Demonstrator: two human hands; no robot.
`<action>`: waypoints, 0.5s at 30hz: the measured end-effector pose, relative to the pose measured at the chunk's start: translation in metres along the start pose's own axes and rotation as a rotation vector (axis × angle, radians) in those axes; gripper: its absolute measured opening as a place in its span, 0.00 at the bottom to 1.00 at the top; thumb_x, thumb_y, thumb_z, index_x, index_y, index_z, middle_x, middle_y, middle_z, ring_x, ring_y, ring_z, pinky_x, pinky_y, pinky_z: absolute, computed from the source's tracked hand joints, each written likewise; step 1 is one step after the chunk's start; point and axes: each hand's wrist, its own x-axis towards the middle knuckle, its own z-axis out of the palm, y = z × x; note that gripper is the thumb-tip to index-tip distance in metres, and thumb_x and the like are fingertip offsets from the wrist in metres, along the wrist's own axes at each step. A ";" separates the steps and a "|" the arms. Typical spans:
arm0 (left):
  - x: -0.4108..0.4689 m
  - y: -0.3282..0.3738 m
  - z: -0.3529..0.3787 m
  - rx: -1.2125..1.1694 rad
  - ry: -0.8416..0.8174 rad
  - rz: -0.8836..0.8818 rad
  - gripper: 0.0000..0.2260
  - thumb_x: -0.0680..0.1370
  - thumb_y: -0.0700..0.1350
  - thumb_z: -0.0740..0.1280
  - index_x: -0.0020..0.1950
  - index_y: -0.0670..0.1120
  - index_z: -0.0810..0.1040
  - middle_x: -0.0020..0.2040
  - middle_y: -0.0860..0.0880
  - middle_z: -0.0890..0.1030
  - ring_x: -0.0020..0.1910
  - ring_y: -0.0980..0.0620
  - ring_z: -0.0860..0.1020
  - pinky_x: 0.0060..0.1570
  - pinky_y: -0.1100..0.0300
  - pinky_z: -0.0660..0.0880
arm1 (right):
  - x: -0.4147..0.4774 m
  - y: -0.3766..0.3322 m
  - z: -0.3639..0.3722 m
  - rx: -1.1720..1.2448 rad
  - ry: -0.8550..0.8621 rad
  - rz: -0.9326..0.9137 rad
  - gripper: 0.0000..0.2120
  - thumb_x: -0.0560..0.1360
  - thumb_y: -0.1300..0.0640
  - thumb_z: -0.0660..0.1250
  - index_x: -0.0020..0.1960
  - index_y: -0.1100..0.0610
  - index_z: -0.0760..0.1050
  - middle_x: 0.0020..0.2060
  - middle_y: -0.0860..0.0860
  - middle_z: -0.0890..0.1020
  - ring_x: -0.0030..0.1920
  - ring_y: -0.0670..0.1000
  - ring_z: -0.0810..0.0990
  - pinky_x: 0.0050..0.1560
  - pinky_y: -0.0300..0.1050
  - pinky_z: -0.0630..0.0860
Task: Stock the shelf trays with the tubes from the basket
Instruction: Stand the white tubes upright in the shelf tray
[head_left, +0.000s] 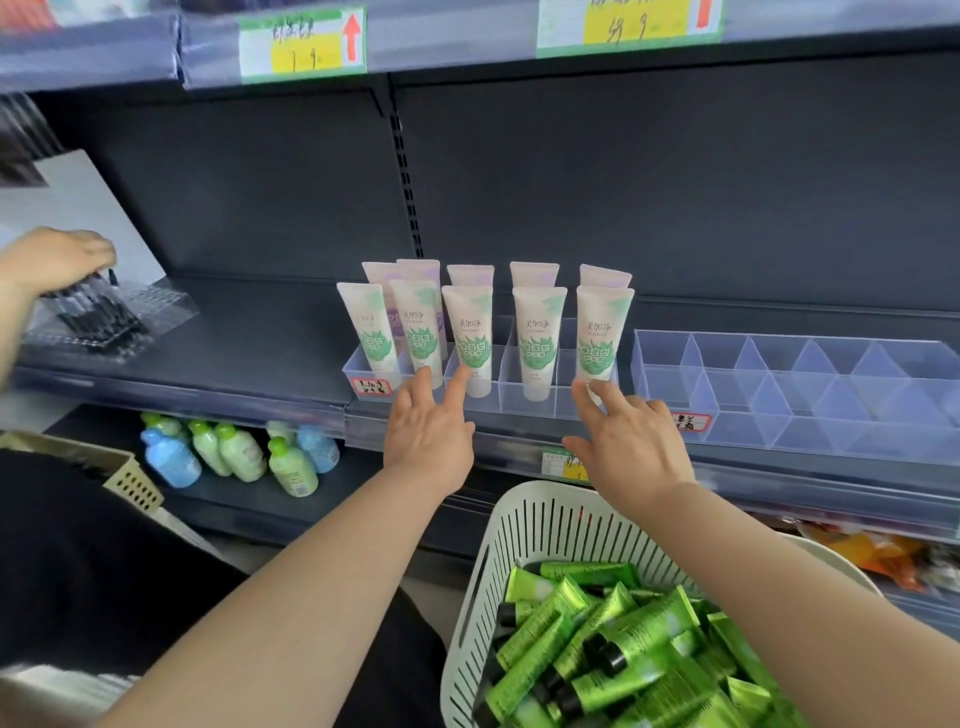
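Head view: one shelf bay, looked down on from in front, with both forearms reaching in.
Landmark: clear divided tray at the shelf edge, holding white tubes cap-down in two rows, so the labels face out.
Left hand: in front of the tray's left half, fingers straight, holding nothing; two fingertips touch the bases of front tubes, probably squaring them up.
Right hand: in front of the tray's right end, fingers loosely spread and empty, reaching the rightmost front tube's cap.
Green tubes: heaped loose in the slotted basket, below and in front of the tray, within easy reach.
Empty divided tray: just right of the tray, every cell bare; likely the green tubes' home.
Progress: judged early, since no green tube is shelved.
Another person's hand: well left of the tray, over black items.
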 end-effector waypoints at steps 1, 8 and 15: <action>0.001 -0.001 0.000 0.009 0.001 -0.006 0.30 0.81 0.52 0.60 0.78 0.56 0.47 0.76 0.41 0.52 0.74 0.41 0.53 0.72 0.49 0.55 | 0.002 -0.002 0.000 0.006 0.000 -0.005 0.30 0.80 0.41 0.51 0.76 0.54 0.51 0.71 0.50 0.63 0.57 0.55 0.74 0.58 0.50 0.68; 0.010 -0.015 -0.002 0.045 -0.048 -0.078 0.30 0.81 0.54 0.58 0.77 0.57 0.44 0.78 0.41 0.47 0.76 0.41 0.47 0.74 0.48 0.50 | 0.017 -0.017 0.000 0.022 0.000 -0.045 0.29 0.80 0.42 0.51 0.76 0.55 0.53 0.70 0.51 0.65 0.56 0.56 0.75 0.55 0.50 0.68; 0.016 -0.028 -0.008 0.063 -0.101 -0.132 0.30 0.81 0.58 0.55 0.78 0.55 0.43 0.79 0.42 0.44 0.77 0.41 0.46 0.74 0.48 0.50 | 0.027 -0.030 -0.001 0.020 -0.008 -0.083 0.30 0.80 0.41 0.53 0.76 0.55 0.52 0.71 0.52 0.64 0.57 0.56 0.75 0.57 0.51 0.69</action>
